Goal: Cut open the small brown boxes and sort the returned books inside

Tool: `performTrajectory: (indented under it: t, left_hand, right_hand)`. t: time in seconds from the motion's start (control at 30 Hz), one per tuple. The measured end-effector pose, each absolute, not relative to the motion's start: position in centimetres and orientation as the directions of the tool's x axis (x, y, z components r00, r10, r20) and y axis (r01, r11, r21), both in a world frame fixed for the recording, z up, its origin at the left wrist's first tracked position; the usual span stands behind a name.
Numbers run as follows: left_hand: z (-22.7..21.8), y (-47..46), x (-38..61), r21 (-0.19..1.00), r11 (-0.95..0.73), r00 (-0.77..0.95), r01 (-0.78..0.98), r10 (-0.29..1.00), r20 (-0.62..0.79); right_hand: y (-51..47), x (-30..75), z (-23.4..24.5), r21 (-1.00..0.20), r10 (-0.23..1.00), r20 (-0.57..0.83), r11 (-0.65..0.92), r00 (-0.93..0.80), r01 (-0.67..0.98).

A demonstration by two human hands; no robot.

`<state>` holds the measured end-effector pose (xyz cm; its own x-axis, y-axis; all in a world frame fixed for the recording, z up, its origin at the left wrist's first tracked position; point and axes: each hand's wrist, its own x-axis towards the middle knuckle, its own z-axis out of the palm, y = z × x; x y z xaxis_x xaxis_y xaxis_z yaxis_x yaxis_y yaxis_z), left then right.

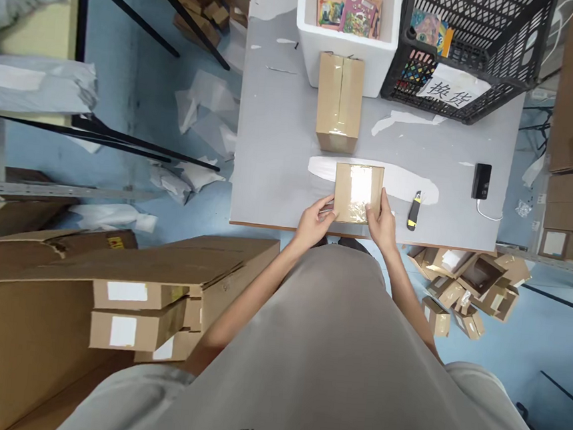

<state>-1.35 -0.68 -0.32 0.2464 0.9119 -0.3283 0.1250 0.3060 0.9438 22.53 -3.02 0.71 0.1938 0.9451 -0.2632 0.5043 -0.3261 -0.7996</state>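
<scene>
A small taped cardboard box (pixel 343 190) with a white label on top is at the table's front edge, between my two hands. My left hand (pixel 315 220) grips its left side near the front corner. On the right side, my right hand (pixel 382 224) holds it, with the thumb on top by the label. Just beyond lies a long white patch (pixel 409 184) on the tabletop. Right of my right hand rests a yellow and black utility knife (pixel 414 211). A second taped carton (pixel 339 106) stands farther back, in front of the white bin.
A white bin (pixel 345 45) and a black plastic crate (pixel 509 80) with a paper sign stand at the back of the grey table (pixel 273 140), holding colourful packets. A black device (pixel 480 182) has a cable attached. Large open carton (pixel 28 353) at left; discarded boxes (pixel 481 279) at right.
</scene>
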Motion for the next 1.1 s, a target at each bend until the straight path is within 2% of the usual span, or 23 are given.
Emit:
performTrajectory:
  t: [0.17,0.4,0.53,0.67,0.73,0.83,0.97,1.03,1.1]
  left_hand:
    - [0.0,-1.4,-4.4,0.930,0.267,0.134,0.252,0.942,-0.306]
    - [-0.2,-1.7,-4.6,0.920,0.266,0.083,0.288,0.950,-0.300]
    - [0.9,-1.9,-3.2,0.931,0.210,0.116,0.298,0.960,-0.254]
    - [0.7,-1.4,-2.0,0.955,0.159,0.203,0.251,0.956,-0.213]
    - [-0.6,-0.5,-1.9,0.948,0.199,0.235,0.249,0.937,-0.258]
    - [-3.8,1.6,-2.0,0.877,0.361,0.185,0.317,0.883,-0.431]
    - [-7.8,3.4,-2.0,0.732,0.570,0.046,0.373,0.776,-0.629]
    - [-8.8,3.4,-1.5,0.713,0.611,0.051,0.344,0.746,-0.664]
    - [-9.3,2.9,-0.8,0.722,0.619,0.098,0.309,0.735,-0.671]
  right_hand:
    - [-3.5,18.8,-1.0,-0.838,0.956,-0.277,-0.290,0.098,0.463]
    - [-3.8,18.2,-1.8,-0.840,0.954,-0.284,-0.296,0.096,0.454]
    - [-3.7,19.6,-1.1,-0.850,0.949,-0.289,-0.315,0.127,0.422]
    - [-4.3,21.3,-0.9,-0.843,0.922,-0.304,-0.377,0.239,0.383]
    - [-4.9,22.3,-1.3,-0.837,0.895,-0.325,-0.422,0.304,0.348]
    - [-5.7,24.1,-1.9,-0.834,0.868,-0.317,-0.447,0.382,0.323]
    - [-6.4,26.7,-2.3,-0.827,0.893,-0.163,-0.355,0.418,0.436]
    - [-6.6,28.0,-2.4,-0.804,0.903,-0.088,-0.314,0.420,0.505]
    - [-6.7,28.9,-2.5,-0.790,0.896,-0.073,-0.320,0.437,0.524]
